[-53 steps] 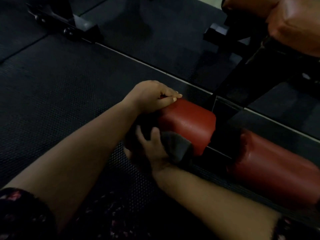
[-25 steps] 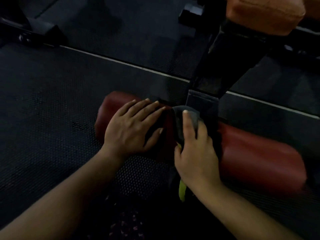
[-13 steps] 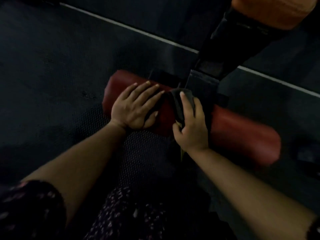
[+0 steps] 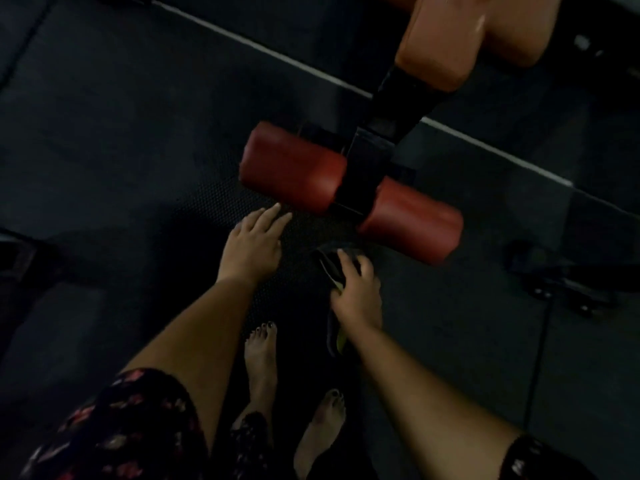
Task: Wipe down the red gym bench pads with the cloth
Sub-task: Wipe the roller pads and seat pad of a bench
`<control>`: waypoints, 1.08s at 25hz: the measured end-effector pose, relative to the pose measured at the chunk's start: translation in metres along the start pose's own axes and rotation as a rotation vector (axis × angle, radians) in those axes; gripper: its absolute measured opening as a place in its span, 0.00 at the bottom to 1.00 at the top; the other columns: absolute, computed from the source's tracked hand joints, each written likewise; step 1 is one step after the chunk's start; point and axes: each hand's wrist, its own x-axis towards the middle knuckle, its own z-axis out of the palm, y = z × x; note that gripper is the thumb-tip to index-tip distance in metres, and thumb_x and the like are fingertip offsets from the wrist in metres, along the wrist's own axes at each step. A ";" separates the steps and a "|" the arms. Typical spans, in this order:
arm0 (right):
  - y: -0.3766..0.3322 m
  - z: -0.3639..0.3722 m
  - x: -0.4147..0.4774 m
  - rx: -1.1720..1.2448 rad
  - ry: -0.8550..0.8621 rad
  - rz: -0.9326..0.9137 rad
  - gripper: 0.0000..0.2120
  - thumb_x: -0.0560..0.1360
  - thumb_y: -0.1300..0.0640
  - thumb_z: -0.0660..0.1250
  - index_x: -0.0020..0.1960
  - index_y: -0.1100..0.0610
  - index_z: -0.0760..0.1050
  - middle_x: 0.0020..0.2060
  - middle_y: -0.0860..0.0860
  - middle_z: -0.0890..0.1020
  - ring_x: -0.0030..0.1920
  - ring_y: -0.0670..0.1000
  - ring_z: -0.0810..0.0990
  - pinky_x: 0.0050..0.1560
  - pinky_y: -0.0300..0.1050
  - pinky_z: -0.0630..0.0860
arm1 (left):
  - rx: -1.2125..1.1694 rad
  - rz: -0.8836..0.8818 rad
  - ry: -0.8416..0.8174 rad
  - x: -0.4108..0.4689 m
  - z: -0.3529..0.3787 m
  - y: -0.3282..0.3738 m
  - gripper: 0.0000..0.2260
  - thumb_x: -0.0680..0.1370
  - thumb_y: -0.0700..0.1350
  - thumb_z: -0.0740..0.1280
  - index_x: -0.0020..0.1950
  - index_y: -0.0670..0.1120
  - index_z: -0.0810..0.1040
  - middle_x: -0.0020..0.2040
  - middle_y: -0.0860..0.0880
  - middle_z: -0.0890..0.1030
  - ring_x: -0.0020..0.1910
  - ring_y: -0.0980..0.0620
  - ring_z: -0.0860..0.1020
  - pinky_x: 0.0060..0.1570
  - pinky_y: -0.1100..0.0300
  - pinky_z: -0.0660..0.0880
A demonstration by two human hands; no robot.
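Gripping the cloth, the right hand hangs over the floor mat with its fingers curled round the bunched dark fabric. A loose end with a yellow-green edge trails below the wrist. The cloth is clear of the padding, just beside the near edge of the right roller pad.

The left hand holds nothing. Its fingers are straight and slightly spread, and they point at the left roller pad. The fingertips are very close to that pad's near edge, but whether they touch it cannot be told.

The two red roller pads lie low over the mat, end to end, with a black frame post between them. The post slopes up toward the far right corner of the view to the larger bench pad, which looks orange-red and glossy.

A white line crosses the mat diagonally behind the bench. Two bare feet with dark-painted toenails stand on the mat below the hands. A dark floral sleeve covers the upper left arm. A black equipment base sits near the right edge of the mat, well apart from the hands.
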 end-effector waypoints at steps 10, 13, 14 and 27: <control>-0.053 -0.237 -0.137 -0.208 -0.244 -0.252 0.20 0.69 0.63 0.68 0.57 0.51 0.67 0.56 0.54 0.74 0.56 0.57 0.76 0.54 0.48 0.74 | 0.071 -0.059 -0.190 -0.153 -0.248 0.032 0.24 0.82 0.52 0.60 0.77 0.56 0.61 0.75 0.48 0.66 0.70 0.45 0.69 0.66 0.46 0.70; -0.070 -0.279 -0.168 -0.262 -0.129 -0.337 0.21 0.69 0.61 0.70 0.60 0.53 0.68 0.58 0.53 0.71 0.56 0.57 0.75 0.54 0.49 0.74 | 0.025 -0.064 -0.190 -0.185 -0.295 0.053 0.24 0.81 0.54 0.61 0.77 0.57 0.61 0.76 0.48 0.65 0.70 0.45 0.69 0.65 0.46 0.70; -0.077 -0.293 -0.177 -0.258 -0.082 -0.356 0.22 0.69 0.60 0.70 0.61 0.53 0.68 0.59 0.53 0.68 0.55 0.57 0.75 0.54 0.52 0.76 | -0.014 -0.069 -0.175 -0.191 -0.309 0.061 0.24 0.81 0.54 0.62 0.77 0.57 0.62 0.75 0.49 0.65 0.70 0.45 0.69 0.64 0.46 0.70; -0.087 -0.404 -0.245 -0.425 0.153 -0.535 0.27 0.72 0.58 0.68 0.69 0.49 0.66 0.62 0.51 0.67 0.60 0.57 0.72 0.51 0.55 0.75 | -0.008 0.021 0.027 -0.234 -0.396 0.150 0.23 0.80 0.49 0.65 0.75 0.54 0.67 0.72 0.47 0.69 0.69 0.45 0.70 0.67 0.49 0.69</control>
